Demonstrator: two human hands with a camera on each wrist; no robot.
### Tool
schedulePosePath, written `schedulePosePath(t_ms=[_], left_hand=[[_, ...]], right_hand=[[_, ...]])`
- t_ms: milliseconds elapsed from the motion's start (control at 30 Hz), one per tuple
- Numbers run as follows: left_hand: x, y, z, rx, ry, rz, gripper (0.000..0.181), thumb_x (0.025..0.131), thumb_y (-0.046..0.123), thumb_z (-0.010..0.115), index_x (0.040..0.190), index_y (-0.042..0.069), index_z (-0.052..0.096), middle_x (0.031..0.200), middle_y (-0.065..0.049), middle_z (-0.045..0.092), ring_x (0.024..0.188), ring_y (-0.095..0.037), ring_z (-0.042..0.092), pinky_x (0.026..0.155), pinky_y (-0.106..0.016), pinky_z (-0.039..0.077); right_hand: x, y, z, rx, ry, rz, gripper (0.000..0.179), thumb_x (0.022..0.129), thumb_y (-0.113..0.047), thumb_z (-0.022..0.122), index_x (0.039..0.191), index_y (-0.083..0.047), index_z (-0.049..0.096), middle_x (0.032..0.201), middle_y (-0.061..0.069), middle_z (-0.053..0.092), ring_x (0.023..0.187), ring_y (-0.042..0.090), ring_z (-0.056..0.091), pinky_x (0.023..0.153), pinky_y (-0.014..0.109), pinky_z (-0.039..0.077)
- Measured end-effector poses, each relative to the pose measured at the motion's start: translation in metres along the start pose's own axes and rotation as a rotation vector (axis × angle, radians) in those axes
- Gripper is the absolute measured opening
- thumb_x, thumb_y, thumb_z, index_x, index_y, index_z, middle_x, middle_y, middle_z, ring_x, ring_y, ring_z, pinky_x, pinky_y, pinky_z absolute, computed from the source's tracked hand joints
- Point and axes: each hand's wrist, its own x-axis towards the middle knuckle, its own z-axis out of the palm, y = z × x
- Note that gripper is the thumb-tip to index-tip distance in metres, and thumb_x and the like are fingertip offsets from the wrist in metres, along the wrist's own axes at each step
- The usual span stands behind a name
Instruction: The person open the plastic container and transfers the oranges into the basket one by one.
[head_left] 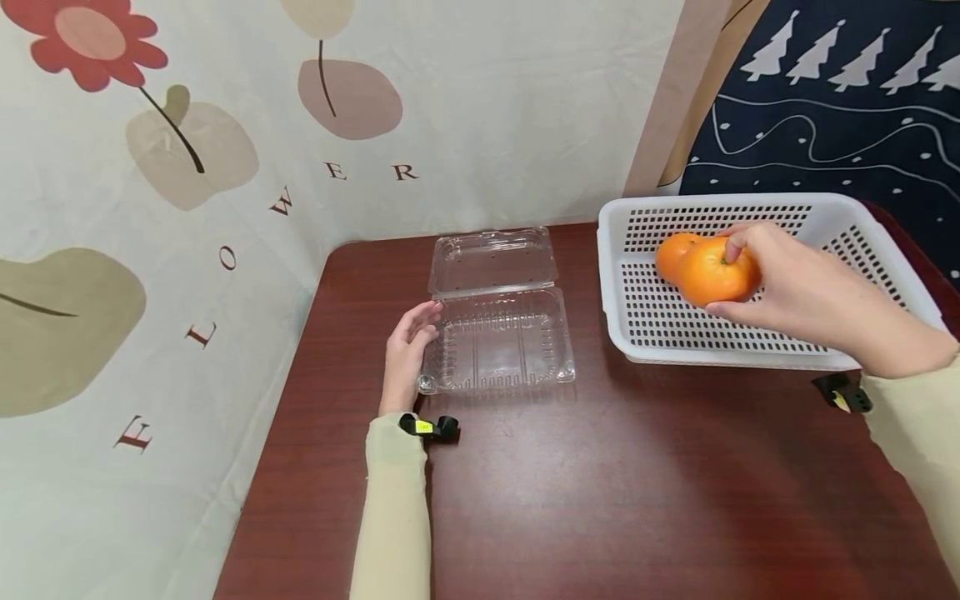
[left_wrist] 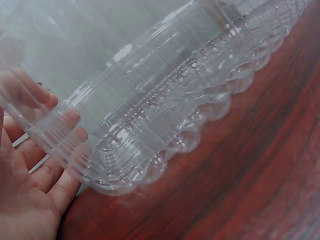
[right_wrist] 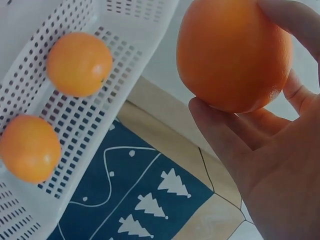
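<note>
My right hand (head_left: pixel 795 279) grips an orange (head_left: pixel 718 272) between thumb and fingers over the white basket. In the right wrist view the held orange (right_wrist: pixel 234 52) fills the top, with the fingertips round its side. Two more oranges lie on the basket floor, one at the wall (right_wrist: pixel 80 64) and one lower left (right_wrist: pixel 30 148); the head view shows only one of them (head_left: pixel 675 252). My left hand (head_left: pixel 407 354) is at the left side of a clear plastic clamshell box (head_left: pixel 498 342), its loosely bent fingers (left_wrist: pixel 70 185) against the box wall.
The white perforated basket (head_left: pixel 615 333) stands at the back right of the dark red wooden table (head_left: pixel 570 500). The box's lid (head_left: pixel 491 262) lies folded back toward the printed wall cloth (head_left: pixel 495 125). A navy cloth with white trees (head_left: pixel 825 142) hangs behind the basket.
</note>
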Motion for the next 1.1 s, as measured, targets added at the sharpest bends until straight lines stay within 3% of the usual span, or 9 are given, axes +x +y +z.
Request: schedulePosePath(t_ms=[200,467,1100], left_hand=[[0.001,-0.002,0.000,0.000,0.002,0.000,0.036,0.088,-0.002,0.046,0.124,0.001,0.048,0.124,-0.014,0.052,0.116,-0.028,0.045,0.088,-0.031,0.042],[0.001,-0.004,-0.001,0.000,-0.005,-0.001,0.037,0.089,-0.002,0.046,0.125,0.002,0.048,0.125,-0.012,0.051,0.117,-0.028,0.044,0.091,-0.039,0.040],[0.001,-0.004,-0.001,0.001,-0.004,-0.005,0.036,0.089,-0.001,0.046,0.125,0.003,0.048,0.125,-0.010,0.052,0.117,-0.027,0.044,0.090,-0.035,0.040]], right_hand=[[0.003,0.009,-0.001,-0.032,-0.010,-0.027,0.064,0.063,-0.039,0.078,0.104,-0.006,0.040,0.111,0.015,0.047,0.079,0.025,0.050,0.066,0.041,0.050],[0.008,0.021,-0.002,-0.034,-0.021,-0.038,0.062,0.063,-0.038,0.078,0.102,-0.005,0.042,0.103,0.012,0.048,0.076,0.023,0.049,0.063,0.036,0.046],[0.018,0.049,-0.002,-0.006,-0.125,0.069,0.071,0.065,-0.049,0.073,0.107,-0.004,0.038,0.102,0.017,0.050,0.075,0.025,0.049,0.061,0.034,0.047]])
